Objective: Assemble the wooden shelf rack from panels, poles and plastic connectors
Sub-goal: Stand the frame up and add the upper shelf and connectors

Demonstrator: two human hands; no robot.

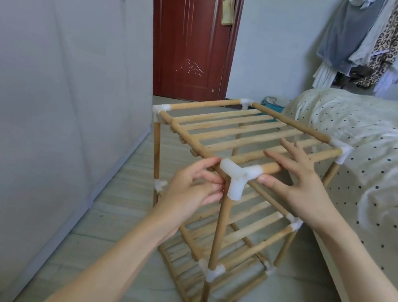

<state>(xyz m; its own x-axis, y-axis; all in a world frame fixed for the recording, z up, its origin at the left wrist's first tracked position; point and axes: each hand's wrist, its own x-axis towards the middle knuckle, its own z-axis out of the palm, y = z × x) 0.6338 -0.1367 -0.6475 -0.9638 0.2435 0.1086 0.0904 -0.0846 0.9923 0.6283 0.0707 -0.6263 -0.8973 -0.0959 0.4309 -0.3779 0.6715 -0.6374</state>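
Pale floor (pixel 107 254), wooden rack (pixel 233 141) upright — both hands at corner connector (pixel 238 177)

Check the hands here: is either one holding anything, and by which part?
The left hand pinches the rack's near top corner, at the white plastic connector. The right hand lies open, fingers straight on the top rail; it grips nothing.

The rack (pixel 229 182) shows 3 slatted shelves, 4 white connectors (pixel 238 177) at the top corners, 2 hands (pixel 193 186), and 1 door (pixel 191 31).
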